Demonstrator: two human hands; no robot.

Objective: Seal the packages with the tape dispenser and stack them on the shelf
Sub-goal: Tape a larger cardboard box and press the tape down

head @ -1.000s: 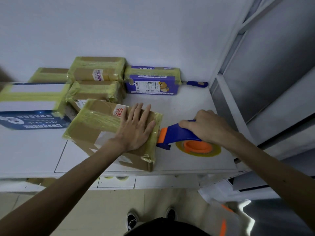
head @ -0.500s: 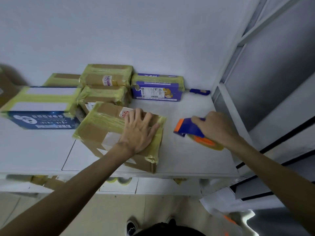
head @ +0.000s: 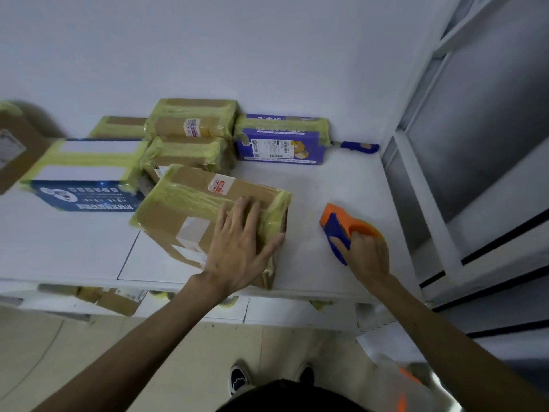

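Observation:
A brown cardboard package (head: 190,209) wrapped with yellow tape lies angled near the front edge of the white shelf (head: 326,188). My left hand (head: 240,251) presses flat on its near right corner, fingers spread. To its right, my right hand (head: 367,254) grips the blue and orange tape dispenser (head: 338,230), which rests on the shelf apart from the package. Its yellow roll is mostly hidden by my fingers.
Taped packages stand behind: two stacked brown ones (head: 193,135), a purple box (head: 282,141), a blue and white box (head: 86,173), and a brown box (head: 15,147) at far left. A blue-handled tool (head: 359,147) lies by the wall. Grey metal panels (head: 475,114) rise on the right.
My right hand has drawn the dispenser away from the package's right end and set it lower on the shelf. My left hand slid toward the package's near right corner.

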